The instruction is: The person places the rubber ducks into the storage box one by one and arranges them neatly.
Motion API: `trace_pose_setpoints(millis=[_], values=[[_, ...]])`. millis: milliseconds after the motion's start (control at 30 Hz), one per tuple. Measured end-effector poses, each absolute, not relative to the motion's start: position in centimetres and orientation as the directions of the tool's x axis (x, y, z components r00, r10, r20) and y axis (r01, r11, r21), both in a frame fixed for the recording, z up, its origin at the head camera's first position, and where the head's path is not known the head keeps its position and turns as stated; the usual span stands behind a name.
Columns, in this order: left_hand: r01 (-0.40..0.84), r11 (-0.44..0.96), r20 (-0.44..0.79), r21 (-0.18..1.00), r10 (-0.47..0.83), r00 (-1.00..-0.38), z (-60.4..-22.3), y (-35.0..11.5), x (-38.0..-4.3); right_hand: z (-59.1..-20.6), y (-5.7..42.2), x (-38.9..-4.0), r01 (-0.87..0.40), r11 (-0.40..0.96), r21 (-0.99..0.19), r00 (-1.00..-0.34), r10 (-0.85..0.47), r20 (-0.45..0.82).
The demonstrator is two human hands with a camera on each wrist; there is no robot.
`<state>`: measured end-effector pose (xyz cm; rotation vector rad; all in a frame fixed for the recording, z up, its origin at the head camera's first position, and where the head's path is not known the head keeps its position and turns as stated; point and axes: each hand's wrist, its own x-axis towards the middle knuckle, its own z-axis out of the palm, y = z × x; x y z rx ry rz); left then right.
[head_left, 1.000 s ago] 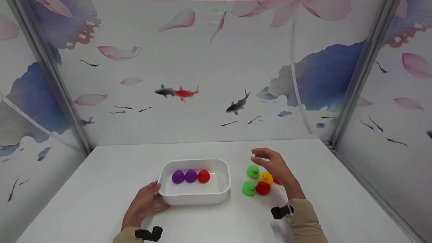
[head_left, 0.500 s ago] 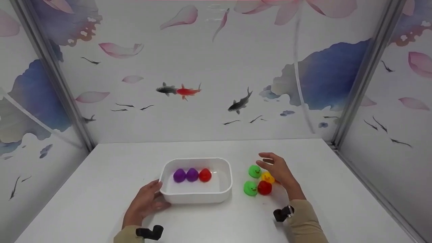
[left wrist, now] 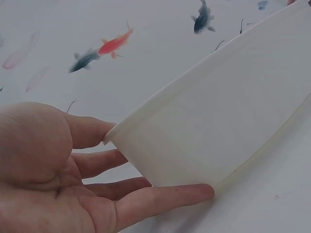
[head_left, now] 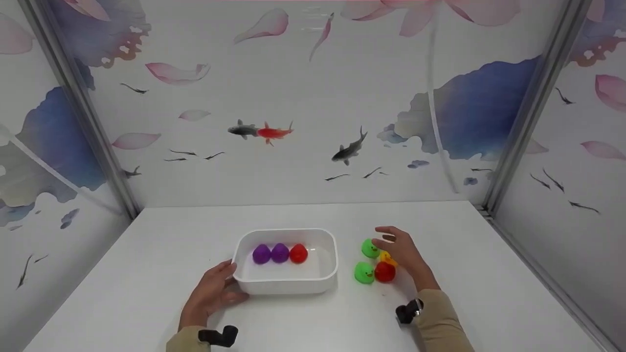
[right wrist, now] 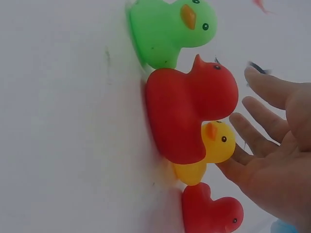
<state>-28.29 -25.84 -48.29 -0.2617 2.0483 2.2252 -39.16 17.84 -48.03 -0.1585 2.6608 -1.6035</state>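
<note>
White tub [head_left: 284,288] near colourful ducks [head_left: 384,270]

You wear creased khaki sleeves [head_left: 442,320], and a small black, angular device [head_left: 218,337] at each wrist.

White tabletop [head_left: 303,322]. A white tub [head_left: 286,287] stands just right of the person's left hand [head_left: 209,292], touching it. By the right hand [head_left: 402,250]: a green duck [head_left: 369,249] just left, a second green duck [head_left: 364,273] and a red duck [head_left: 385,273] on its near side, a yellow duck [right wrist: 222,148] and another red duck [right wrist: 211,216] close beside it.
</note>
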Motion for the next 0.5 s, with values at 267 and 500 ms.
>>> trace_pose_setpoints(millis=[267,500], values=[[-0.199,-0.078,-0.202,0.977,-0.034,-0.979,-48.32,-25.73,-28.57,-48.45,17.49,-39.28,-0.061,0.543,-0.838,-0.996,-0.085,0.018],[-0.197,-0.079,-0.201,0.977,-0.048,-0.978,-48.16,-25.73,-28.63,-48.31,17.43,-39.28,-0.045,0.567,-0.822,-0.996,-0.085,-0.005]])
